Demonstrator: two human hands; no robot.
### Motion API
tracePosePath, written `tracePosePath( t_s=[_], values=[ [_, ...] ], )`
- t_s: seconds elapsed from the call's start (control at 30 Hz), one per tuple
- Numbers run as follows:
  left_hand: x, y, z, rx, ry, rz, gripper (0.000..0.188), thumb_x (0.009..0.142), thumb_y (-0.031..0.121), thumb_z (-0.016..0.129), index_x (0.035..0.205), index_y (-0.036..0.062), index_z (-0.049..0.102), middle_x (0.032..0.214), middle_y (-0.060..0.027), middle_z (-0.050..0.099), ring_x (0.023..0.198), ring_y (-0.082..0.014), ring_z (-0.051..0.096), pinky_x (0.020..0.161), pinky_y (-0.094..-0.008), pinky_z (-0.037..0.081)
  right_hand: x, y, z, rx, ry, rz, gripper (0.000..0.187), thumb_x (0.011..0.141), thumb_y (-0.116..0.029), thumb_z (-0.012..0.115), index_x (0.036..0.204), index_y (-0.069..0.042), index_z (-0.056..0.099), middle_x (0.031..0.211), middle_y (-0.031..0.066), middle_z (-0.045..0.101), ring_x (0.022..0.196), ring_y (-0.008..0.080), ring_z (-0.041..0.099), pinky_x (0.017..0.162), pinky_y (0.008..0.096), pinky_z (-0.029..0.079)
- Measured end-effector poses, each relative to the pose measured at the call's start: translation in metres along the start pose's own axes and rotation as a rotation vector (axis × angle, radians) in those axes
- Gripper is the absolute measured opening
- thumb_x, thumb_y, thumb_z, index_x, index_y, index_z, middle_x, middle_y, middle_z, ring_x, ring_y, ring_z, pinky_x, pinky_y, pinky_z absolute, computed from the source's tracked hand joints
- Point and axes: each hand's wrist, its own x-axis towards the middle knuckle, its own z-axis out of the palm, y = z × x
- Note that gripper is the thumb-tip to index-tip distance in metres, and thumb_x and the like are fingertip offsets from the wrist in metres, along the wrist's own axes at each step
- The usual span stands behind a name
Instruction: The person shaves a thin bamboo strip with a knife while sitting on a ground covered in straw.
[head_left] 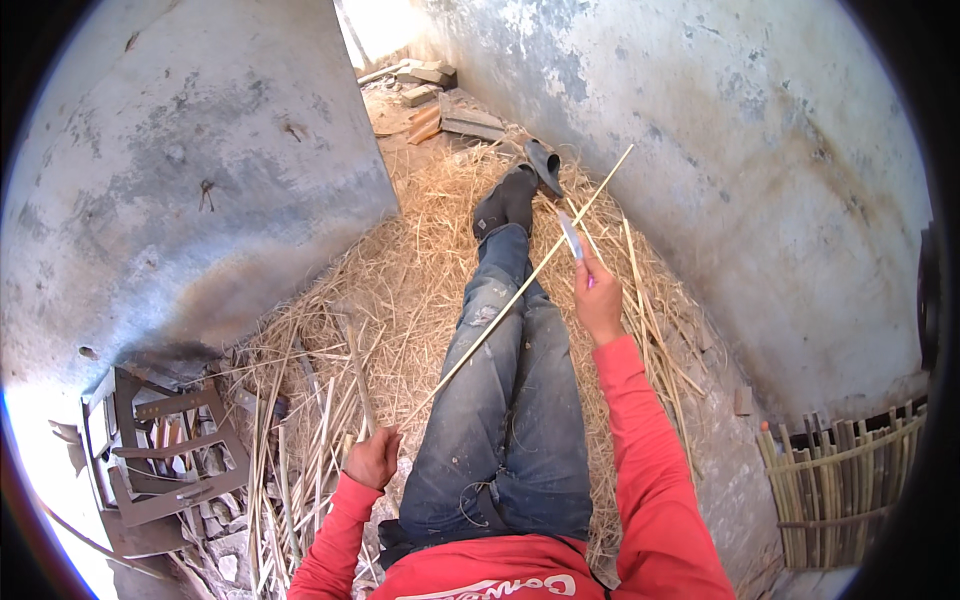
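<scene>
A long, thin pale strip, apparently split bamboo (500,315), slants across my outstretched legs from lower left to upper right. My left hand (373,457), beside my left thigh, is closed around its near end. In my right hand (597,298), past my right knee, is a knife (571,236) with a bright blade and a bit of pink or purple showing at its handle. The blade points away from me and lies against or very near the strip; whether they touch I cannot tell.
Straw-like shavings (420,230) cover the floor around my legs. Loose strips (640,290) lie along the right wall, more on the left. A brown metal frame (180,450) stands at left, a slatted basket (845,490) at right. Bricks (433,72) are piled beyond my feet.
</scene>
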Motion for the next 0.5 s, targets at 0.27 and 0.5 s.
tracePosePath(
  t_s=[0.27, 0.5],
  values=[
    [0.021, 0.0, 0.001, -0.019, -0.029, -0.009, 0.015, 0.092, 0.008, 0.071, 0.103, 0.0048, 0.063, 0.074, -0.0192, 0.069, 0.064, -0.0365, 0.07, 0.055, -0.0428, 0.053, -0.098, -0.051, 0.029, 0.124, -0.358, -0.464, 0.05, 0.097, -0.018, 0.061, 0.146, -0.026, 0.057, 0.059, 0.0108, 0.06, 0.045, 0.0236, 0.054, 0.047, 0.0398, 0.048],
    [0.02, 0.008, 0.003, 0.029, -0.004, 0.01, 0.011, 0.094, 0.014, 0.07, 0.099, 0.0068, 0.063, 0.072, -0.0194, 0.069, 0.064, -0.039, 0.069, 0.054, -0.0473, 0.053, -0.011, 0.012, 0.011, 0.051, -0.05, -0.014, 0.046, 0.099, -0.021, 0.058, 0.145, -0.017, 0.058, 0.055, 0.0142, 0.056, 0.048, 0.0294, 0.058, 0.049, 0.0447, 0.048]
  ],
)
